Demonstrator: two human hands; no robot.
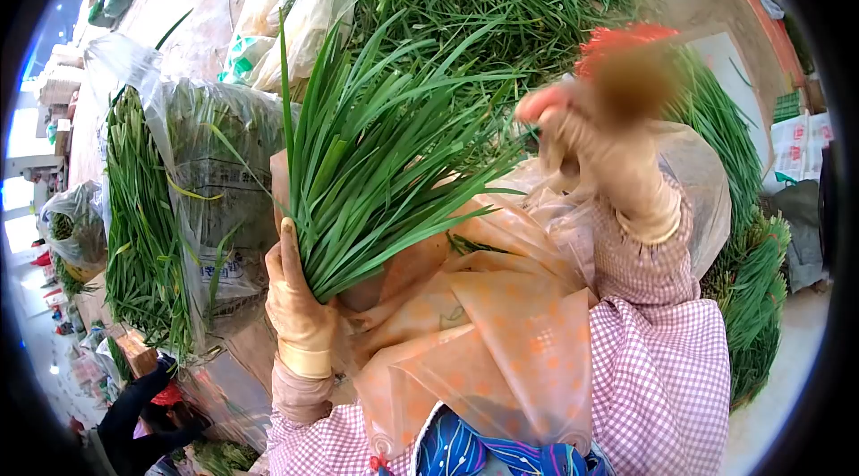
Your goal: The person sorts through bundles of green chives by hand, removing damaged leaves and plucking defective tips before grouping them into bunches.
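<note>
A bunch of long green leafy stalks (376,172) fans up and to the right from my left hand (300,306), whose gloved fingers are wrapped round its lower end. My right hand (573,131), also gloved, is raised at the right, apart from the bunch. Its fingers are bent and blurred, with something reddish at their tips that I cannot make out. A brown blurred shape (637,87) hides part of the view beside it. An orange translucent plastic apron (483,315) covers my lap.
A large heap of loose green stalks (474,2) lies ahead. Plastic-wrapped bundles (224,172) stand at the left, and more bundles (752,315) at the right. Clear bags with green tape (309,20) lie beyond. A person in dark clothes (134,404) is at the lower left.
</note>
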